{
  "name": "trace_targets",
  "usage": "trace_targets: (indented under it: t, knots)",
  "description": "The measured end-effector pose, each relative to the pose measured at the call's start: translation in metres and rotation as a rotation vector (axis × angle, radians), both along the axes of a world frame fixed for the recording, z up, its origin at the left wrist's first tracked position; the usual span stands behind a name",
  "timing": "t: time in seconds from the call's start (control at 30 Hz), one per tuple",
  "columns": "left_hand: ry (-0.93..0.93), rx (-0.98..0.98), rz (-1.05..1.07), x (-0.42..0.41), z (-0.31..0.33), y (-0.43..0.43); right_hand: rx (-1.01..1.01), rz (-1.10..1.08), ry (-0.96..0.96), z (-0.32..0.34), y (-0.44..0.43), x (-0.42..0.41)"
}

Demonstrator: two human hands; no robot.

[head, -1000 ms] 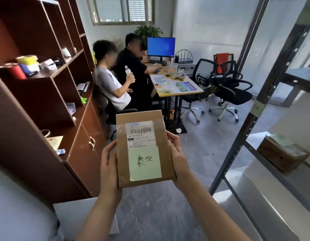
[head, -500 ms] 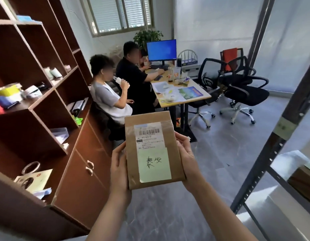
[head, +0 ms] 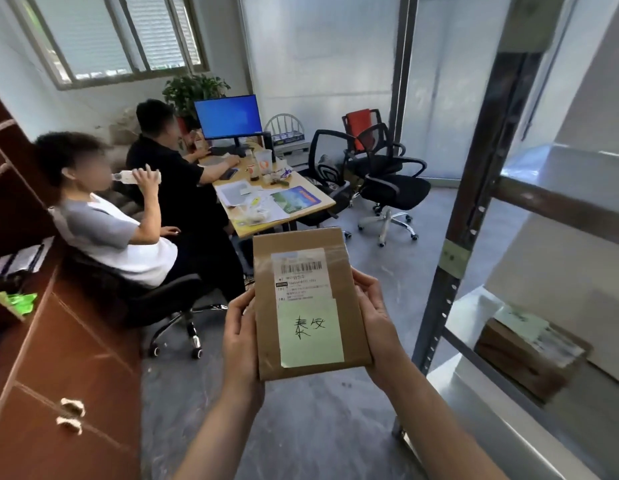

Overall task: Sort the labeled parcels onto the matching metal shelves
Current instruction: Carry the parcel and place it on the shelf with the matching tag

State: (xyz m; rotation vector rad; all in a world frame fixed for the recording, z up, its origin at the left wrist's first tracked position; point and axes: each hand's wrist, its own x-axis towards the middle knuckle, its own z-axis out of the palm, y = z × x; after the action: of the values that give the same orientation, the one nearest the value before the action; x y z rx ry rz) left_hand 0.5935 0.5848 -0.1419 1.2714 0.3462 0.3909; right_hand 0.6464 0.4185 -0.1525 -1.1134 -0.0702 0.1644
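I hold a flat brown cardboard parcel (head: 303, 268) upright in front of me, its face towards me. It bears a white barcode label and a pale green note with handwritten characters. My left hand (head: 239, 336) grips its left edge and my right hand (head: 376, 323) grips its right edge, fingers hidden behind the parcel. The metal shelf rack (head: 453, 271) stands to my right, with a small label on its dark upright post. Another brown parcel (head: 524, 355) lies on a lower shelf of it.
A brown wooden cabinet (head: 65, 368) with open shelves lines the left side. Two people sit on chairs at a desk (head: 301, 209) with a blue monitor ahead. Black office chairs (head: 384, 181) stand beyond. Grey floor stretches between cabinet and rack.
My view has swung right and moved forward; the cabinet slid left and the metal rack came nearer on the right. Both hands keep the same hold on the parcel.
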Motion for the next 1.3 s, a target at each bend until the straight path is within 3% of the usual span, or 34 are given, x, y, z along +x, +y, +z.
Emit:
trace_targets:
  t: [0.47,0.87,1.3]
  knots:
    - [-0.012,-0.084,-0.425,0.086,0.002,-0.077,-0.072,-0.448,0.037,0.012,-0.081,0.013]
    - [0.0,-0.072,-0.7,0.169,0.005,-0.062,-0.128,-0.718,0.033,0.021,-0.051,0.043]
    - [-0.073,-0.109,-0.998,0.197,0.024,-0.074,-0.167,-1.008,-0.028,0.05,-0.038,0.028]
